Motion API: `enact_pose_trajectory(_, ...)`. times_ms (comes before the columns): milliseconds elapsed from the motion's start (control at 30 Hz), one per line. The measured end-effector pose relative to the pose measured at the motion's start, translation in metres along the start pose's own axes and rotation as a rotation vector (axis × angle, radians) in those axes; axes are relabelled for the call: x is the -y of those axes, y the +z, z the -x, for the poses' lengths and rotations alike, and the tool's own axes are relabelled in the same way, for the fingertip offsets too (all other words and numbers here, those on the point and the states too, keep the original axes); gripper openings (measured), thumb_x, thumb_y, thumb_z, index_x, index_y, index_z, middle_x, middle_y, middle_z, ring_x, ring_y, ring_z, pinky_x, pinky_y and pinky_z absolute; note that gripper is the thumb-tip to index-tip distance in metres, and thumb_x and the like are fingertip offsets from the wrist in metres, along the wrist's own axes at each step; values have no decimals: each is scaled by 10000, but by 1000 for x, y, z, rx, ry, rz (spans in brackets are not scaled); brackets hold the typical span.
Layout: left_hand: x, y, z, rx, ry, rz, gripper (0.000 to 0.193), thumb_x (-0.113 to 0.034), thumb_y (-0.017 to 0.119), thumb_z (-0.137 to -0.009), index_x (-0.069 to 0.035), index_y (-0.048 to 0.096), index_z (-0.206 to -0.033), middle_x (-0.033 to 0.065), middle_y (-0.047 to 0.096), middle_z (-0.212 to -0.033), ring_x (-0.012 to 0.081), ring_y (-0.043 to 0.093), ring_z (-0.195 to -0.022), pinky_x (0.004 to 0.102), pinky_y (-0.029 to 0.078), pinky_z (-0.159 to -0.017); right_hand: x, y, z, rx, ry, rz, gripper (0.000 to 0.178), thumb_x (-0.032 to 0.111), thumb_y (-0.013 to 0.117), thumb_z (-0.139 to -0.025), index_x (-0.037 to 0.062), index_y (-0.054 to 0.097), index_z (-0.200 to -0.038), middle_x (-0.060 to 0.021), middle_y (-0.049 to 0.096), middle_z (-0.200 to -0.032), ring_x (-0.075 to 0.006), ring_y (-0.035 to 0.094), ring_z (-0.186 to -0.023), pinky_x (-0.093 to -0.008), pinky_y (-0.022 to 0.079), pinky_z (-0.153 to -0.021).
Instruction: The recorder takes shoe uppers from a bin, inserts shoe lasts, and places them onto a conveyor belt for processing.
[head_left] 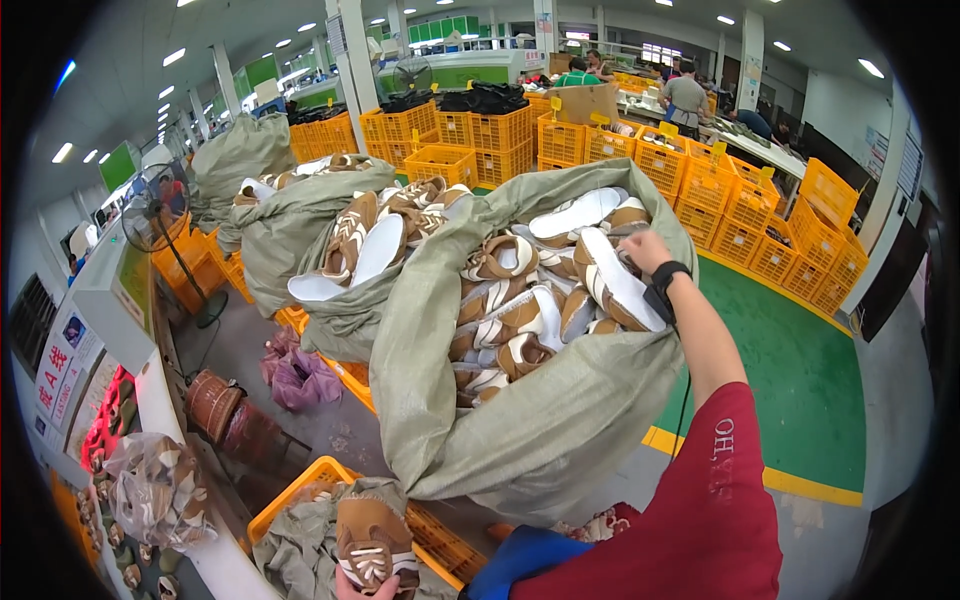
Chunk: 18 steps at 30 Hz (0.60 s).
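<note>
At the lower edge, my left hand [372,588] grips a brown sneaker [370,525] with white laces, above an orange crate [290,490] lined with grey-green cloth. My right hand [648,250] reaches over the far right part of a large open grey-green sack [430,370]. Its fingers are curled beside the shoes; whether they pinch anything is hidden. Inside the sack lies a heap of brown-and-white sneakers [503,258], several with pale soles upward. One pale-soled shoe [612,280] lies just beside my right hand. A black band [665,285] circles that wrist.
More sacks of shoes [285,225] stand to the left. Orange crates [705,185] line the back and right, beyond a green floor strip [790,370]. A standing fan [155,215], a brown stool-like drum [213,402] and a clear bag [160,490] are at left. Several people work behind.
</note>
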<state>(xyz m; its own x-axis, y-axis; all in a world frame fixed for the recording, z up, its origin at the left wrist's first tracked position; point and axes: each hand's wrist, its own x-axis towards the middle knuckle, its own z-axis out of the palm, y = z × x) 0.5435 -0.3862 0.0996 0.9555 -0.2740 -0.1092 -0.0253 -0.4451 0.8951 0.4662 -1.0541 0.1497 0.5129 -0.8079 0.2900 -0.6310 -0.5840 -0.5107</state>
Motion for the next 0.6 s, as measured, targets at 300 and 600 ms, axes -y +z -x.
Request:
enact_pose_trajectory(300, -22, 15, -33, 11, -137, -3, 653, -96, 772, -666, 31, 439, -1213, 147, 547, -1052, 199, 538, -906, 290, 468, -777, 38, 25, -106, 205, -232, 1019, 584, 225, 682, -687, 76, 457, -1206, -129, 508, -1175, -277, 448, -1155, -412, 387, -938)
enact_pose_trajectory(600, -37, 11, -38, -154, -409, -21, 637, -68, 756, -678, 52, 431, -1212, 145, 556, -1063, 187, 550, -894, 286, 470, -772, -18, 24, -199, 226, 327, 387, 940, 508, 760, -577, -67, 420, -1238, -226, 461, -1276, -280, 489, -1156, -339, 391, -972)
